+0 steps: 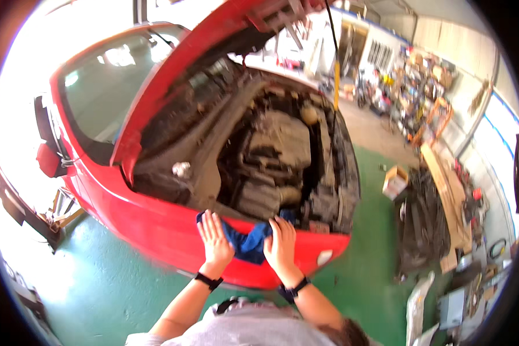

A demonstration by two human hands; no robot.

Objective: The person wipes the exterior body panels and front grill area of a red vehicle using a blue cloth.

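A dark blue cloth (248, 247) lies over the top edge of the red car's front fender (150, 228). My left hand (216, 245) rests on the cloth's left end with fingers stretched out. At the cloth's right end, my right hand (279, 245) has its fingers curled onto it. Just beyond both hands is the exposed engine bay (277, 144), under the raised red hood (132, 138).
A yellow-and-black prop (336, 86) stands under the hood. At right lie a cardboard box (395, 183), dark sheeting (421, 225) and long flat boards (444, 202). Cluttered goods (421, 81) line the back wall. A metal stand (60, 213) is at left, on green floor (115, 288).
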